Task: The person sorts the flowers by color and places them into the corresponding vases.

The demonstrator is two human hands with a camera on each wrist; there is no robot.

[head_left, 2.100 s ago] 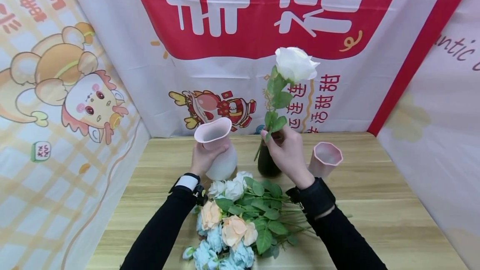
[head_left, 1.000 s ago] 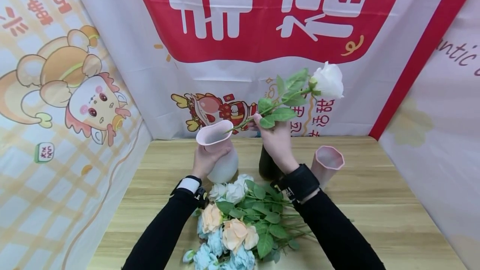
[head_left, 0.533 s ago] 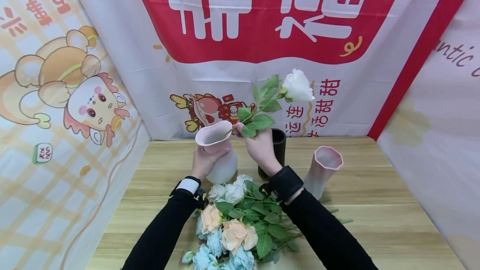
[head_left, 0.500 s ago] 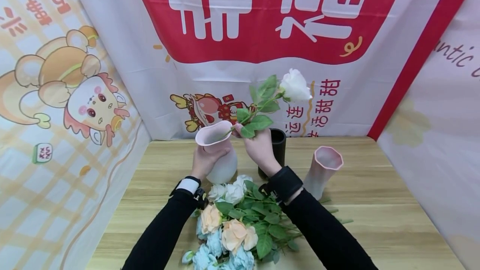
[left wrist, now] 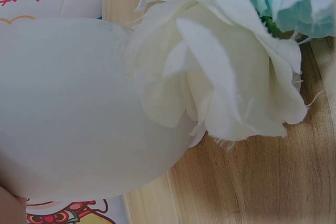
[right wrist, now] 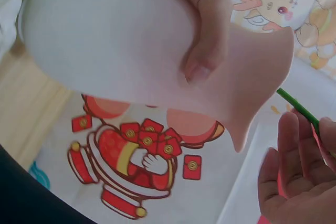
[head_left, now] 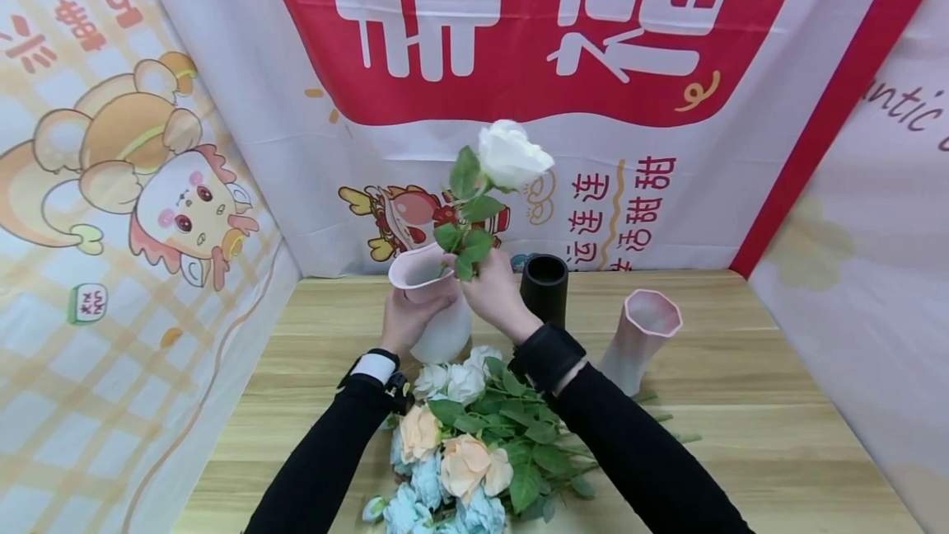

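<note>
In the head view my left hand grips the neck of a white vase with a flared pink rim. The right wrist view shows the left thumb lying along that neck. My right hand pinches the green stem of a white rose just below its leaves. The lower stem passes over the rim into the vase mouth, its end hidden inside. The flower head leans up and right, above the rim. Close up in the left wrist view, another white rose lies against the vase's body.
A pile of white, peach and light blue flowers lies in front of the vase, stems pointing right. A black cylindrical vase stands behind the right hand. Further right is a pink-and-white faceted vase. Printed cloth hangs behind the wooden table.
My right hand has carried the rose leftward, bringing its stem into the vase mouth, and the flower has swung more upright. The left hand has kept its hold on the vase.
</note>
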